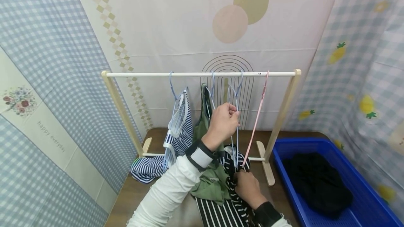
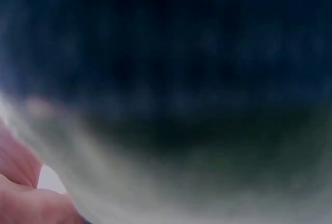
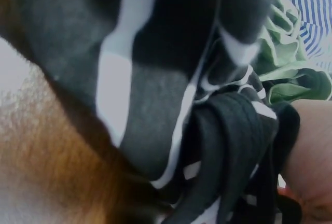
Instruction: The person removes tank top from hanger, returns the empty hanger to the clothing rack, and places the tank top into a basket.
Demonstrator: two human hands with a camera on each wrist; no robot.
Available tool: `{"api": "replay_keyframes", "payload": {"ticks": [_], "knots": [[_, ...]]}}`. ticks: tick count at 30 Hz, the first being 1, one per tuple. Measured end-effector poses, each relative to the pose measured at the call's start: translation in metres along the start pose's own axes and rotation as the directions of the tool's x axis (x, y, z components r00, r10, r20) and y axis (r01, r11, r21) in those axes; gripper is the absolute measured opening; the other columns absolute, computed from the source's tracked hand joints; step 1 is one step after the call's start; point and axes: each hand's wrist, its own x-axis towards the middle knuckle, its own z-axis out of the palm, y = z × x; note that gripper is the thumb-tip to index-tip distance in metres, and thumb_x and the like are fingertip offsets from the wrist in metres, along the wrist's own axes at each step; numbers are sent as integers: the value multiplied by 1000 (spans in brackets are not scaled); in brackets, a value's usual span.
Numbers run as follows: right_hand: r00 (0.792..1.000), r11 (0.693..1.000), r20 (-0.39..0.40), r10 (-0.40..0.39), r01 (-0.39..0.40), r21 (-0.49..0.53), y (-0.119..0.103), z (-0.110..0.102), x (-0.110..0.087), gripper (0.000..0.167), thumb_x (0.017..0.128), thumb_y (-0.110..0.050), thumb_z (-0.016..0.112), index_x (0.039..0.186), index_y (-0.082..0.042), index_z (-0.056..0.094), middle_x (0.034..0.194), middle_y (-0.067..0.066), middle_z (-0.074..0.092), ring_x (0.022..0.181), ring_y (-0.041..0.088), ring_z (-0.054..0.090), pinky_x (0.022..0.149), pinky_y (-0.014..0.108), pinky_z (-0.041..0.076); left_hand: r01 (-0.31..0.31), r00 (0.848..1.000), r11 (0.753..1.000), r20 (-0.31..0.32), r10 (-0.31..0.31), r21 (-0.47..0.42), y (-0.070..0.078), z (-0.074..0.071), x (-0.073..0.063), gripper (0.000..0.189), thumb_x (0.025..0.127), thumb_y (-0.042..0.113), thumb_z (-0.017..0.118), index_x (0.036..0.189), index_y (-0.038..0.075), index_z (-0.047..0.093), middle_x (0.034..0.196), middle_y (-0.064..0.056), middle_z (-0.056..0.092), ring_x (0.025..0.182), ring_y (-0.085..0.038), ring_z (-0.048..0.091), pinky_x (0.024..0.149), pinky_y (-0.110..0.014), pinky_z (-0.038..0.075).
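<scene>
My left hand pinches a light blue hanger that hangs from the rack's bar. Lower down, my right hand grips a black garment with white stripes around the hanger's lower end. In the right wrist view this striped garment is bunched beside the right hand. The left wrist view is mostly blurred dark cloth, with part of the left hand at its lower left corner. My fingertips on the cloth are partly hidden.
The white-barred rack stands on a brown table. A blue-striped garment and a green garment hang left of my hands. To their right hangs a pink hanger. A blue basket holds black cloth.
</scene>
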Motion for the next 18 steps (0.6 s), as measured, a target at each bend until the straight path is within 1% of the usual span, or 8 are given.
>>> {"api": "replay_keyframes", "payload": {"ticks": [3,7,13,18], "knots": [[1000,1000,15,7,-7,12,-1,-1,-1,29,72,3,75,93,-17,81,89,6,72,78,29,63,61,48,51,-1,1000,999,-2,1,43,0,0,-1,22,107,14,62,121,-1,69,105,-14,79,68,-10,73,59,-20,55],[999,1000,47,23,-24,19,-4,-1,-1,31,73,2,76,97,-16,81,91,6,72,80,27,62,62,46,50,0,1000,998,-1,0,63,0,-1,-4,21,107,14,62,121,0,69,106,-15,79,70,-11,73,58,-21,56],[999,1000,30,23,-24,7,-2,1,-2,29,73,2,76,94,-17,80,90,6,72,79,28,62,60,46,50,-10,1000,996,-14,11,84,-2,1,-6,20,108,15,62,121,2,70,100,-11,78,70,-9,70,59,-21,55],[999,1000,18,29,-29,11,-2,2,-2,30,72,2,76,95,-19,80,92,6,71,80,28,61,59,45,49,-51,998,993,-35,56,111,-2,2,-8,19,107,15,63,119,2,71,98,-8,77,70,-9,67,61,-20,53]]}}
